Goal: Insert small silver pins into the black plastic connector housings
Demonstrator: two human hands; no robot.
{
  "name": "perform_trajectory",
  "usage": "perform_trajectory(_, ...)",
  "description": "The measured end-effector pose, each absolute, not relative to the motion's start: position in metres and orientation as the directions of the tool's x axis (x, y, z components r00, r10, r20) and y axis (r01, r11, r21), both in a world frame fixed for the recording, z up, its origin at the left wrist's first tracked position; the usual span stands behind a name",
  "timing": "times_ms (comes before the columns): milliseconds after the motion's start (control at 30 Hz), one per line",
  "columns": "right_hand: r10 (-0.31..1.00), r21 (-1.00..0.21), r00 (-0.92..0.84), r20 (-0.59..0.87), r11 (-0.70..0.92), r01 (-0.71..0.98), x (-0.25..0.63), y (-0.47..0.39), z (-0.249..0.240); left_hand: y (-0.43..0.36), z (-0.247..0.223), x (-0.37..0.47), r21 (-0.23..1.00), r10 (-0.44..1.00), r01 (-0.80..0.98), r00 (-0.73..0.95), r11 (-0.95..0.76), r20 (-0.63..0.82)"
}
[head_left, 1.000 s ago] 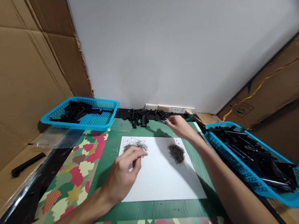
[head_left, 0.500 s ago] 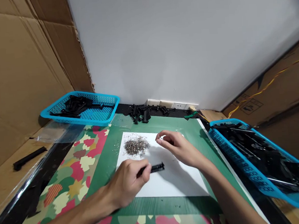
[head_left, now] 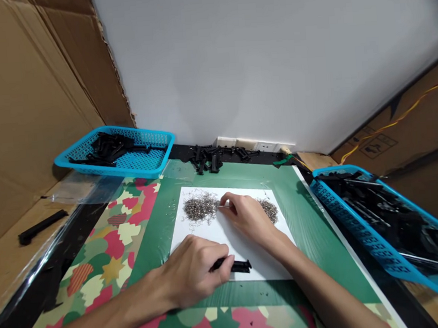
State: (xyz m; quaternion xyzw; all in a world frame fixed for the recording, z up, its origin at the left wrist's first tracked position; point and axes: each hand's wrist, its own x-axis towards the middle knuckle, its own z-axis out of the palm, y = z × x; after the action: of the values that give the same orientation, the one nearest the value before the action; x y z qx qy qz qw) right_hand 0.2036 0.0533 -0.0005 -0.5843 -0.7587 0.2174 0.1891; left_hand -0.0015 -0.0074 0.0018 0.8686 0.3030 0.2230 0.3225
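Observation:
My left hand [head_left: 200, 270] is closed around a narrow black plastic part [head_left: 241, 266], whose slotted end sticks out to the right past my thumb. Above the white sheet [head_left: 179, 236], my right hand [head_left: 247, 214] is pinched on a thin silvery metal piece [head_left: 222, 206], too small to make out fully. Its fingertips are at the right edge of a pile of small metal pieces [head_left: 200, 208], perhaps springs. A second pile of small metal pieces [head_left: 268, 210] lies on the sheet to the right, partly hidden behind my right hand.
A blue basket [head_left: 145, 175] with black parts stands back left, and another blue basket [head_left: 383, 262] with black parts and silvery rods stands right. Several black plastic pieces [head_left: 207, 160] lie behind the green mat [head_left: 300, 198], near wall sockets [head_left: 266, 146]. One black bar [head_left: 43, 227] lies far left.
My right hand has moved left to the edge of the left pile, and the right pile has come into sight. My left hand has shifted slightly right and nearer me with the black part.

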Motion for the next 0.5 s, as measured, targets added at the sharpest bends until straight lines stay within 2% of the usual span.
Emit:
perform_trajectory(100,0.962,-0.58,-0.271,0.039,0.243,0.778,0.212,0.054,0.005,-0.005,0.004,-0.002,0.738,0.733,0.403,0.656,-0.542,0.181)
perform_trajectory(200,0.946,-0.682,-0.312,0.094,0.289,0.672,0.222,0.052,0.016,0.0,0.006,-0.002,0.787,0.81,0.404,0.553,-0.467,0.197)
perform_trajectory(367,0.941,-0.905,-0.294,0.169,0.266,0.332,0.232,0.042,0.031,0.006,0.008,-0.003,0.92,0.909,0.304,0.402,-0.246,0.11)
perform_trajectory(500,0.907,-0.979,-0.399,0.137,0.186,0.085,0.224,0.033,0.033,0.008,0.007,-0.004,0.949,0.939,0.267,0.337,-0.164,0.068)
